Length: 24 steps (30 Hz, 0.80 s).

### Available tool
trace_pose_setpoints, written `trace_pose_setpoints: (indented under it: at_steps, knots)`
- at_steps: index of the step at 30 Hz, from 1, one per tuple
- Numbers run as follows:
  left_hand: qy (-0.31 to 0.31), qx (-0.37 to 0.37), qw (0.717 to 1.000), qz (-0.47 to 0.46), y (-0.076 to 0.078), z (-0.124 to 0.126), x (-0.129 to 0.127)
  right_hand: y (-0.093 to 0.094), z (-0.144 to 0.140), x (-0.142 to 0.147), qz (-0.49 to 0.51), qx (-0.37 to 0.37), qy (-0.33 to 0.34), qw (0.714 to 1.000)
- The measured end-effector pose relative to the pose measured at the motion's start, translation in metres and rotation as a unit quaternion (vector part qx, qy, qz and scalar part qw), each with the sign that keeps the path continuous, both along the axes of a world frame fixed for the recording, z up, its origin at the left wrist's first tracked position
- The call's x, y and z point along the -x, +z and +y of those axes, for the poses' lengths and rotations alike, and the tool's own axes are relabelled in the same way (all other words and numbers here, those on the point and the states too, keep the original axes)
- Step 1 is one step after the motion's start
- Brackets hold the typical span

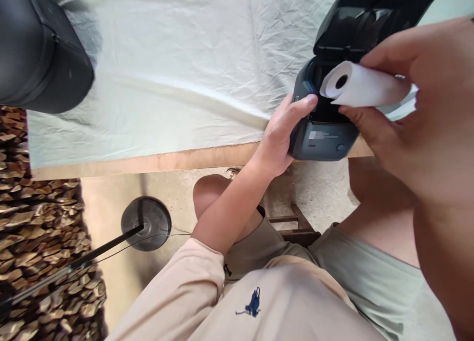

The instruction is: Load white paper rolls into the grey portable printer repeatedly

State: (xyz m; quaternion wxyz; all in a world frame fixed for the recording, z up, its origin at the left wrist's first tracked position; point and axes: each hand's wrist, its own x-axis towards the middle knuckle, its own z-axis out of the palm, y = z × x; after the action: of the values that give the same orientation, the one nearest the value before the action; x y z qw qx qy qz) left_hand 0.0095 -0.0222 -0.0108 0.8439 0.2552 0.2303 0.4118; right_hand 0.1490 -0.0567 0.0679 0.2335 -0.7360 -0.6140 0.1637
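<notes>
A dark grey label printer [326, 142] is tilted near the table's front edge, with its black lid [355, 30] swung up. My left hand [283, 129] grips the printer's left side, thumb on the rim of the opening. Between the thumb and fingers of my right hand [403, 94] is a white paper roll [370, 87] with a dark core hole facing left. The roll is over the printer's open compartment, and a loose paper edge sticks out at its lower left. My right palm hides the roll's far end.
A pale cloth [166, 84] covers the wooden table [148, 164]. A black rounded case [44, 55] stands at the upper left. Below are a stand with a round black base [146, 222], stacked firewood [44, 252] and a wooden stool [299, 225].
</notes>
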Motion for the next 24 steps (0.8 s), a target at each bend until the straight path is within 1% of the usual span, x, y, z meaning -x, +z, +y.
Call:
trace_pose_setpoints:
  at_steps: [2, 3, 6, 10, 13, 15, 17, 20, 22, 24]
  knots:
    - [-0.001, 0.000, 1.000, 0.003, 0.000, 0.000, 0.000, 0.000, 0.004, 0.000, -0.118, 0.009, 0.044, 0.992]
    - [-0.002, 0.001, 1.000, 0.005, 0.000, 0.000, 0.000, 0.000, 0.004, -0.001, -0.147, 0.009, 0.058, 0.987]
    - [-0.006, 0.005, 1.000, 0.012, 0.002, 0.000, 0.000, -0.003, 0.004, -0.003, -0.141, -0.012, 0.070, 0.987]
    - [-0.005, 0.013, 1.000, 0.014, 0.005, -0.003, 0.000, -0.011, 0.000, -0.005, -0.127, -0.075, 0.060, 0.987]
    - [-0.005, 0.019, 1.000, 0.015, 0.007, -0.003, -0.001, -0.018, -0.003, -0.007, -0.123, -0.156, 0.098, 0.975]
    - [0.006, 0.029, 1.000, 0.006, 0.008, -0.003, -0.002, -0.019, -0.004, -0.008, -0.120, -0.178, 0.123, 0.969]
    - [0.024, 0.038, 0.999, -0.007, 0.009, -0.002, -0.003, -0.017, -0.005, -0.010, -0.105, -0.166, 0.126, 0.972]
    - [0.035, 0.052, 0.998, -0.010, 0.010, -0.001, -0.004, -0.009, -0.006, -0.010, -0.080, -0.117, 0.102, 0.985]
    - [0.032, 0.053, 0.998, -0.008, 0.011, -0.001, -0.003, -0.004, -0.006, -0.009, -0.086, -0.082, 0.085, 0.989]
    - [0.024, 0.041, 0.999, -0.007, 0.011, -0.001, -0.001, -0.001, -0.005, -0.006, -0.112, -0.051, 0.067, 0.990]
